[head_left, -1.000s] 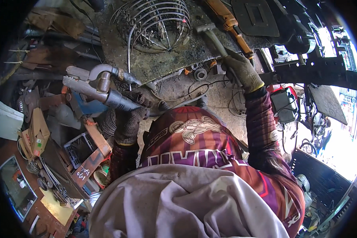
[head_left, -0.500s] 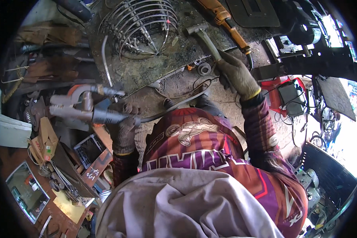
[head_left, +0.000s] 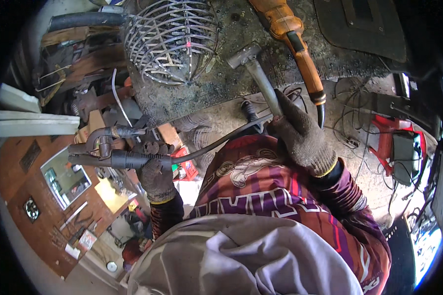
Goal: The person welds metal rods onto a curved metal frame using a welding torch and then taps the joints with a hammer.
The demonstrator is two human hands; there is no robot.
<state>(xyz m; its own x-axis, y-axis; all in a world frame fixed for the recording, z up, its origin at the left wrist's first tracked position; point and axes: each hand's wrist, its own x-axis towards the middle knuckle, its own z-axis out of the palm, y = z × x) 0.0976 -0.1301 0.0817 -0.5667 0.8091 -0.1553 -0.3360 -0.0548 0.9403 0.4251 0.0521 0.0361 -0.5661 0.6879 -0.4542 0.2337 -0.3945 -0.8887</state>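
Note:
My gloved left hand (head_left: 157,177) is wrapped round a welding electrode holder (head_left: 125,159), to the left of my body. From its jaws a thin pale electrode (head_left: 117,98) sticks up, and a grey cable (head_left: 221,141) runs off rightward from its handle, passing in front of my shirt. On the right, my gloved right hand (head_left: 307,142) grips the handle of a hammer (head_left: 263,83); the metal head is over the front part of the dark worktable (head_left: 221,97). Beyond, on the table, lies a rounded cage of curved metal rods (head_left: 155,42).
An orange power tool (head_left: 293,42) lies on the table right of the hammer, beside a dark flat shield with a window (head_left: 339,37). A red and grey machine (head_left: 403,152) stands on the floor at right among loose cables. Clutter and a brown board (head_left: 22,196) are at left.
My view has shifted, so the cage and table appear moved. The hammer is nearer my body's middle, still in my right hand. My left hand keeps the electrode holder.

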